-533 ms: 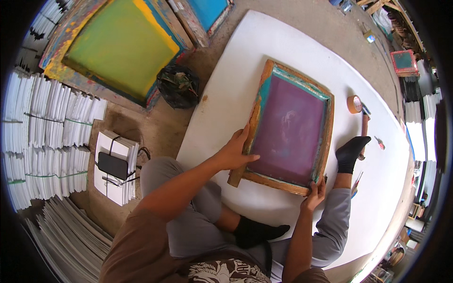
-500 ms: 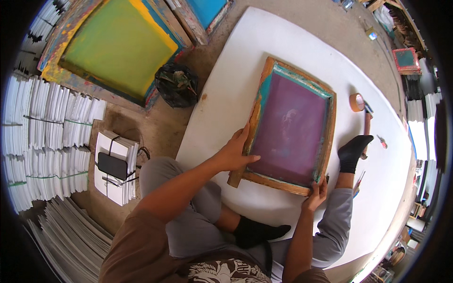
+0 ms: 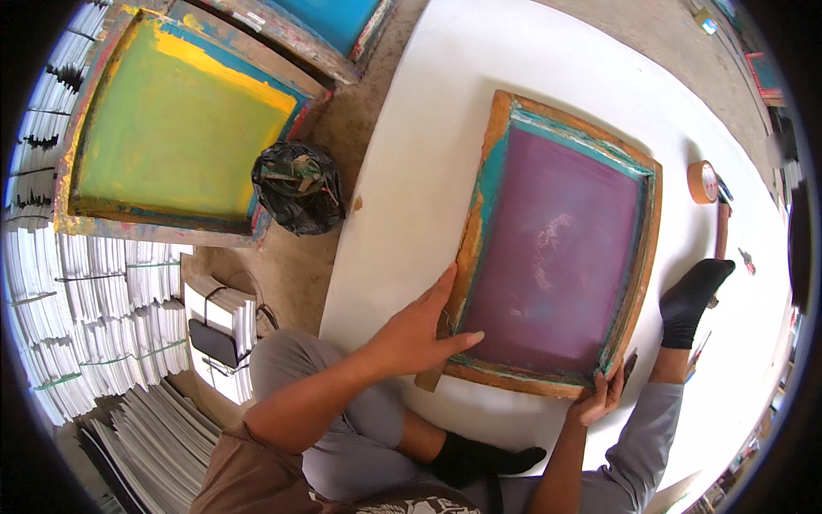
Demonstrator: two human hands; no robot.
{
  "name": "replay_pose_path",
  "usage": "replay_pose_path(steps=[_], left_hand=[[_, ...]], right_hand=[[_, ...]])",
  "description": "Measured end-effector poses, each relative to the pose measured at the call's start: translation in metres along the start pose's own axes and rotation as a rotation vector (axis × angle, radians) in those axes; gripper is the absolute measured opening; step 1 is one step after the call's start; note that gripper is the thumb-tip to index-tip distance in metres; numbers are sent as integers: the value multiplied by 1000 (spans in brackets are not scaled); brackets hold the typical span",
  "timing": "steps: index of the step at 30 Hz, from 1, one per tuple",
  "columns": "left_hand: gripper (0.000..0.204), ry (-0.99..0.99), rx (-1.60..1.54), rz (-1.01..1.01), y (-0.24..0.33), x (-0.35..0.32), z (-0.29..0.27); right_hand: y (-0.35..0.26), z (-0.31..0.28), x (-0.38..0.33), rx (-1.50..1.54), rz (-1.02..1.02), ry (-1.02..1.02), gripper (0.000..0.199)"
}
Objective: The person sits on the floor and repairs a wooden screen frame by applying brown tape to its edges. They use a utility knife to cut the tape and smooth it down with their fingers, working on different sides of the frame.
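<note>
A screen printing frame (image 3: pixel 569 244) with a wooden border and purple mesh is in front of me over the white board. Pale marks show near the middle of its mesh, and teal paint runs along the inner edges. My left hand (image 3: pixel 419 330) grips the near left corner, thumb over the mesh side and fingers along the wood. A short wooden strip (image 3: pixel 431 375) juts out below that corner. At the near right corner my right hand (image 3: pixel 597 399) holds the border, its fingers curled round the edge. The undersides of both grips are hidden.
A roll of brown tape (image 3: pixel 703 182) and small tools lie right, beyond my socked foot (image 3: pixel 692 295). Left are a yellow-green screen frame (image 3: pixel 184 120), a black plastic bag (image 3: pixel 300 188), stacked paper bundles (image 3: pixel 111 283) and a black phone-like slab (image 3: pixel 212 343) on tied white sheets.
My view has shifted, and the screen frame looks larger and nearer. Both hands keep their hold on its near corners.
</note>
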State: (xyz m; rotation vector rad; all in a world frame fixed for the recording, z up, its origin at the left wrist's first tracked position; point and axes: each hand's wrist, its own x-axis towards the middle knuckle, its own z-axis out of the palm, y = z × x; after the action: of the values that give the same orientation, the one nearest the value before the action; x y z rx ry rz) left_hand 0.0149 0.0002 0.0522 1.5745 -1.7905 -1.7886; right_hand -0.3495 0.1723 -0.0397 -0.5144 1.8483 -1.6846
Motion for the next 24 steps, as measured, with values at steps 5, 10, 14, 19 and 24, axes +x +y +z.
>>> replay_pose_path(steps=[5, 10, 14, 19, 24], left_hand=[[94, 51, 207, -81, 7, 2, -10], [79, 207, 265, 0, -6, 9, -12], [79, 384, 397, 172, -30, 14, -7], [84, 407, 338, 76, -28, 12, 5], [88, 399, 285, 101, -23, 26, 18]], right_hand=[[9, -3, 2, -24, -2, 41, 62], [9, -14, 0, -104, -90, -73, 54], [16, -13, 0, -219, -195, -49, 53], [-1, -4, -2, -813, -311, -78, 53], [16, -8, 4, -844, -290, -29, 51]])
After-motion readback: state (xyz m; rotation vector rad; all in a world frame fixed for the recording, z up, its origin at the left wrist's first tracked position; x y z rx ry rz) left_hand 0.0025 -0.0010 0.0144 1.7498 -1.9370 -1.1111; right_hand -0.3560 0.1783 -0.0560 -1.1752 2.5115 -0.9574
